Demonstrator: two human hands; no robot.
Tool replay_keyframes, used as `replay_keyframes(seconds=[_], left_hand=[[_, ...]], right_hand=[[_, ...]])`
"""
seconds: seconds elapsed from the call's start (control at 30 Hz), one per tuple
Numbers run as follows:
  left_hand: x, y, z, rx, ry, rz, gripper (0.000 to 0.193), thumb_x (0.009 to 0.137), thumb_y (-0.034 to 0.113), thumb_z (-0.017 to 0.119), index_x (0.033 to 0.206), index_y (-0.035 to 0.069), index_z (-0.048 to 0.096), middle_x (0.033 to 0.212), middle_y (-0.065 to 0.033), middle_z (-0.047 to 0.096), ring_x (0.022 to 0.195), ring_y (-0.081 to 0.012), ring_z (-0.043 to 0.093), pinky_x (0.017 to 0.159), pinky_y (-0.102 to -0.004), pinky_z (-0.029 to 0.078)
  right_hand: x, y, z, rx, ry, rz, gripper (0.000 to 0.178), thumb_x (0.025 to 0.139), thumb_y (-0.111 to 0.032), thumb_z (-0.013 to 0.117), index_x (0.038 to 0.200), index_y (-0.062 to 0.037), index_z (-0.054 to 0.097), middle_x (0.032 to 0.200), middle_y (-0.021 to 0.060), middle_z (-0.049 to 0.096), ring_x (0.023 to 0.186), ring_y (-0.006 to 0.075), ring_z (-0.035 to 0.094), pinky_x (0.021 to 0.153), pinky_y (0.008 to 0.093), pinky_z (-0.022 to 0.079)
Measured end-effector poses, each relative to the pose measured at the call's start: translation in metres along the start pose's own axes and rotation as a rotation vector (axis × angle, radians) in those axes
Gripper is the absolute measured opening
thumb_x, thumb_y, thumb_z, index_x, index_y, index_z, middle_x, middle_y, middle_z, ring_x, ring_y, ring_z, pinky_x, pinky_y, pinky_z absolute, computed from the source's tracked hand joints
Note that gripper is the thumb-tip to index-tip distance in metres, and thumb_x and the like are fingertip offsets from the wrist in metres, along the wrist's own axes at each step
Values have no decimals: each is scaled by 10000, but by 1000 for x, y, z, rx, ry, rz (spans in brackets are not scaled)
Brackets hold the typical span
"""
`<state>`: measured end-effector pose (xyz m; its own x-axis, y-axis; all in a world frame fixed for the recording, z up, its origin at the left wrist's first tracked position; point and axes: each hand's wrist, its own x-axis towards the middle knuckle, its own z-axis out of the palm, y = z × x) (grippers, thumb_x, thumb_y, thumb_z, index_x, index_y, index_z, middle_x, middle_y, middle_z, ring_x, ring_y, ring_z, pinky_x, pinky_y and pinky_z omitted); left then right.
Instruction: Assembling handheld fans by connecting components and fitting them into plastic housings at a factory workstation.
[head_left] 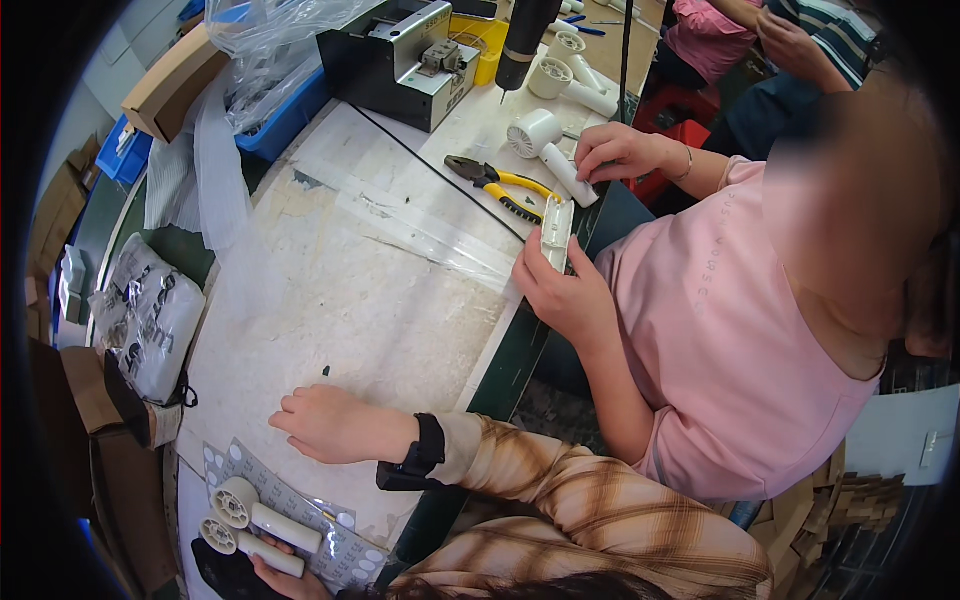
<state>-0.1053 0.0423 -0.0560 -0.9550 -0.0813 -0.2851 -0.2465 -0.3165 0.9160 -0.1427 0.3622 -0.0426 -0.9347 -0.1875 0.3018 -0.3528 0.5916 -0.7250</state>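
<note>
At the bottom, my left hand [287, 581] is closed around the handle of a white handheld fan [270, 556], its fingertips showing between this handle and that of a second white fan [287, 527]. Both fans rest over a grey sheet of round stickers [350, 552]. My right hand [335, 424], below a black wristband [425, 447] and plaid sleeve, is palm down over the worktable [400, 330]. Its fingers are loosely bent and slightly apart, with nothing seen in them. A small dark bit [326, 371] lies just beyond it.
A co-worker in pink [720, 330] holds a white shell [556, 235] and touches a white fan [568, 175]. Yellow-handled pliers [490, 180], a black machine box [400, 65] and a hanging screwdriver [525, 45] are nearby. A plastic-wrapped bag [150, 315] sits at the left edge.
</note>
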Motion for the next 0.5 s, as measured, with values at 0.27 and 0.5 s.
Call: replay_keyframes(seconds=[0.27, 0.5], left_hand=[[3, -3, -8, 23, -33, 4, 314, 913, 367, 401, 897, 69, 497, 732, 22, 478, 600, -60, 426, 557, -201, 360], [0, -3, 1, -6, 68, 37, 312, 916, 368, 398, 893, 72, 494, 741, 26, 472, 600, -60, 420, 559, -201, 361]], right_hand=[[-2, 1, -1, -5, 23, -9, 235, 753, -149, 612, 956, -40, 567, 850, 108, 565, 827, 277, 559, 718, 381, 453], [-1, 0, -3, -3, -9, -3, 255, 757, -146, 609, 982, -38, 560, 848, 110, 560, 830, 280, 559, 726, 383, 452]])
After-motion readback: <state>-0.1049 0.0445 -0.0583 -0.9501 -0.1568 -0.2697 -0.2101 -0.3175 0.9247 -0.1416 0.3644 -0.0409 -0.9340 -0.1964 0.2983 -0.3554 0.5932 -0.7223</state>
